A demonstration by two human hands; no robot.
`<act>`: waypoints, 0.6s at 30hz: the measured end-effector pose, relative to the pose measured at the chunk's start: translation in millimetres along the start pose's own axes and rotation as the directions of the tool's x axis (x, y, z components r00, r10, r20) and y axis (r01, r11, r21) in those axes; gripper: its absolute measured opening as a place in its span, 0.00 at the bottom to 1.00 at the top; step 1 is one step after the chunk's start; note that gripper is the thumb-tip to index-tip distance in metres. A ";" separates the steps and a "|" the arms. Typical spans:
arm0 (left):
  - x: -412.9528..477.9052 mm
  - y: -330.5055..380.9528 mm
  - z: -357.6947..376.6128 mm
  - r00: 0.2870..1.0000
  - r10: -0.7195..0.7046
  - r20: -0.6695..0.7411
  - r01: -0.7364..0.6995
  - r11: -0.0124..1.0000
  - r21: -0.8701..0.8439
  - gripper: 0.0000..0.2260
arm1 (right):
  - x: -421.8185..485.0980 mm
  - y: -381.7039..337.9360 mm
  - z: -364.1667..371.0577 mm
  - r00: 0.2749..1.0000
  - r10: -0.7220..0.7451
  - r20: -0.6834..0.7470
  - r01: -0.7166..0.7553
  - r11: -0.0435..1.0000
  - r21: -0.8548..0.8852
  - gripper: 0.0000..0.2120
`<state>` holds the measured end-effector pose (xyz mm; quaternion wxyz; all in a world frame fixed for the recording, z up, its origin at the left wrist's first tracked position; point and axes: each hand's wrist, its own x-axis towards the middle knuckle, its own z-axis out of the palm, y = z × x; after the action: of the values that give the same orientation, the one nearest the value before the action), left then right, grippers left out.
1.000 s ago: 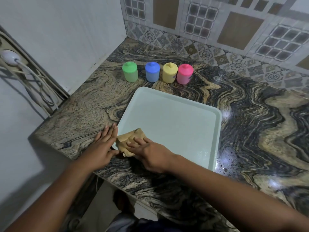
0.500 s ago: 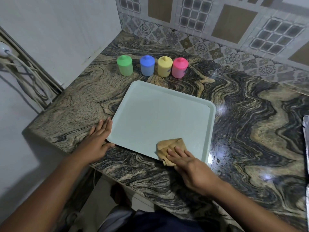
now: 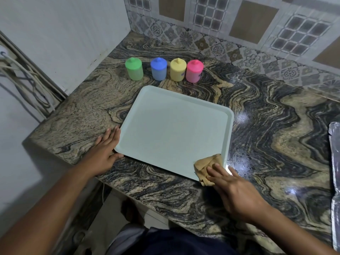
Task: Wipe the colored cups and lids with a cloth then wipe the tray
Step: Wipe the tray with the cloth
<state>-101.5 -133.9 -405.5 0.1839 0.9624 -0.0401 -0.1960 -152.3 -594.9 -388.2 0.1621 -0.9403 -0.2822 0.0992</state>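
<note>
A pale green tray (image 3: 171, 129) lies flat on the marbled counter. My right hand (image 3: 237, 190) presses a crumpled tan cloth (image 3: 206, 166) with straight fingers onto the tray's near right corner. My left hand (image 3: 104, 151) lies flat on the counter against the tray's near left corner, its thumb along the front rim. Behind the tray stand four lidded cups in a row: green (image 3: 134, 69), blue (image 3: 158, 69), yellow (image 3: 178, 69) and pink (image 3: 194, 70).
A white wall (image 3: 64, 34) closes the left side and a patterned tile wall (image 3: 239, 30) the back. White cables (image 3: 22, 80) hang at far left. A shiny foil-like sheet (image 3: 334, 162) lies at the right edge. The counter's front edge (image 3: 147, 199) runs diagonally below my hands.
My right hand has slid the cloth along the tray's front edge from the near left corner to the near right corner. My left hand has stayed at the left corner.
</note>
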 end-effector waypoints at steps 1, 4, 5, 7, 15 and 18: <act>0.1 -0.3 -0.4 1.000 -0.001 -0.001 0.001 1.000 0.000 0.37 | -0.7 0.5 -0.5 1.000 0.001 -0.012 -0.001 1.000 -0.030 0.22; 0.3 0.1 0.2 1.000 -0.002 -0.001 0.002 1.000 -0.004 0.37 | -2.0 3.4 -1.4 0.999 -0.004 -0.050 -0.001 0.996 -0.092 0.21; 0.1 0.8 0.5 1.000 -0.001 -0.003 0.001 1.000 -0.006 0.37 | -1.9 3.5 -2.3 0.998 -0.008 -0.059 0.002 0.994 -0.107 0.20; -0.3 1.1 -0.1 1.000 0.004 -0.006 -0.004 1.000 -0.004 0.37 | -1.6 4.3 -3.3 0.997 -0.021 -0.071 0.011 0.991 -0.136 0.20; -5.9 6.1 -0.1 1.000 0.008 0.013 -0.007 0.999 -0.035 0.37 | 10.8 -14.6 -27.3 1.000 0.024 0.011 -0.022 0.988 -0.151 0.13; -6.6 8.3 -3.0 1.000 0.000 0.025 0.002 0.998 -0.062 0.38 | 42.6 -24.4 -51.5 0.984 0.147 0.103 -0.173 0.931 0.321 0.15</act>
<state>-106.4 -139.6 -397.5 0.2130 0.9537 -0.0358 -0.2095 -115.2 -564.5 -335.7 0.2972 -0.9154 -0.1901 0.1937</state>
